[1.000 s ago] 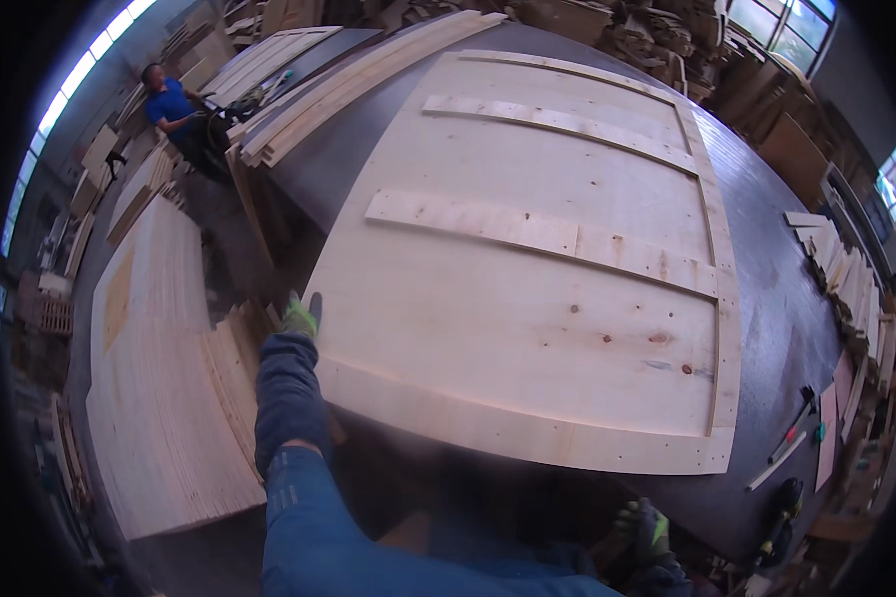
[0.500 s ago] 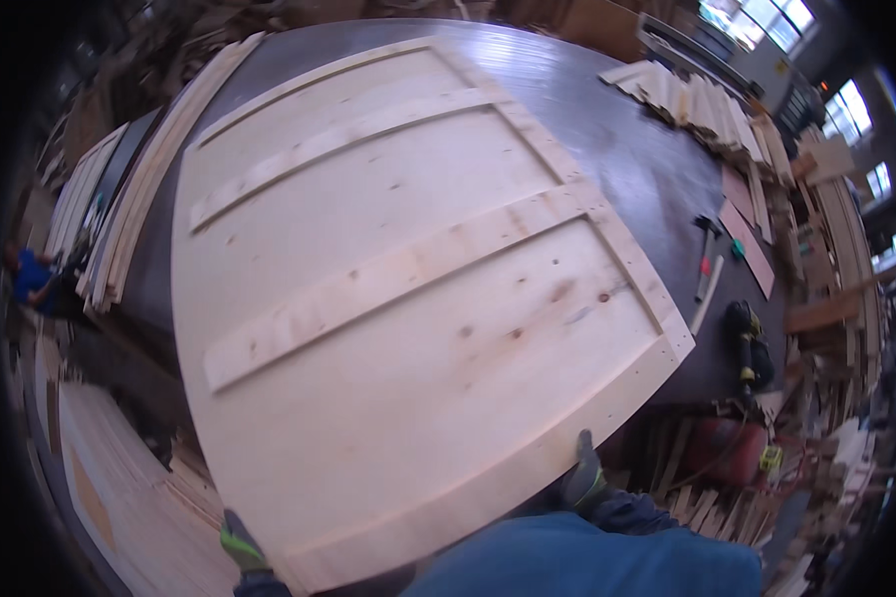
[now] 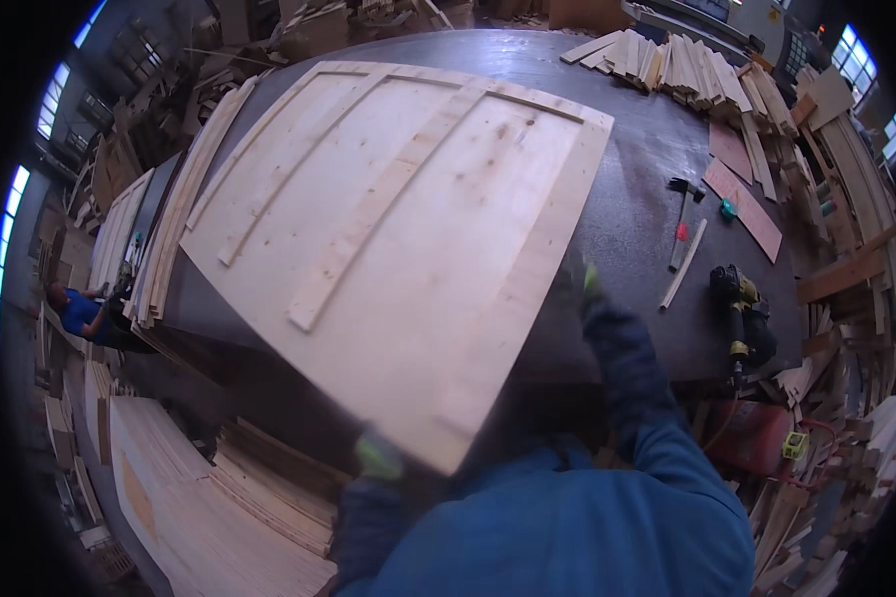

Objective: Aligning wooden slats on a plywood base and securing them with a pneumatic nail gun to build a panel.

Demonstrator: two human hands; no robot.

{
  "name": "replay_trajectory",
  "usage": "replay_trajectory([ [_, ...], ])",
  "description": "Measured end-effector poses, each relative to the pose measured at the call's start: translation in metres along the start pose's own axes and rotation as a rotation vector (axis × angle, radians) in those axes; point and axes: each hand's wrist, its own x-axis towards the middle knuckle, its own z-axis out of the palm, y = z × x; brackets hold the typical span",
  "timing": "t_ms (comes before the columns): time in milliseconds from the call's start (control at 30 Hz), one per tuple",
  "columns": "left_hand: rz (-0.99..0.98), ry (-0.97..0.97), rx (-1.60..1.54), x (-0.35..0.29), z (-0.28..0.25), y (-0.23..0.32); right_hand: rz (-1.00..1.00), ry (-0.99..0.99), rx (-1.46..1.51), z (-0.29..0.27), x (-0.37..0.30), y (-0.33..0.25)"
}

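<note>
A large pale wooden panel (image 3: 398, 209) with raised battens and a border strip lies turned at an angle on the dark tabletop, its near corner jutting past the table's front edge. My left hand (image 3: 376, 458), in a grey and green glove, is closed on the panel's left edge by that corner, its fingers partly hidden. Along the right border of the panel is my right hand (image 3: 585, 281), gloved alike and smeared by motion. It seems to touch the edge, but its fingers cannot be made out.
On the dark table (image 3: 657, 159) to the right lie a hammer (image 3: 683, 224), a wood strip (image 3: 684, 264), a green tape measure (image 3: 728, 209) and a power tool (image 3: 742, 313). Wood strips (image 3: 677, 70) are piled behind. Boards (image 3: 209, 507) are stacked at lower left; a person (image 3: 85, 310) stands far left.
The panel has swung counterclockwise, its former near edge now facing right. My left hand has moved right and up with the corner; my right hand has gone farther forward.
</note>
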Motion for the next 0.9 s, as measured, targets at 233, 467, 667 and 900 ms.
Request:
replay_trajectory([
  [233,-0.320,-0.207,-0.245,-0.034,0.260,-0.179,-0.001,0.116,0.297,-0.052,-0.225,0.140],
  [467,0.377,0.045,-0.482,0.128,0.237,0.012,-0.158,0.111,0.004,-0.110,-0.181,0.077],
  [667,0.295,0.271,0.154,0.090,0.319,-0.013,-0.199,0.231,-0.414,-0.160,-0.132,0.069],
  [900,0.061,0.122,0.135,-0.004,0.309,-0.057,-0.286,0.268,-0.793,-0.305,-0.106,0.074],
])
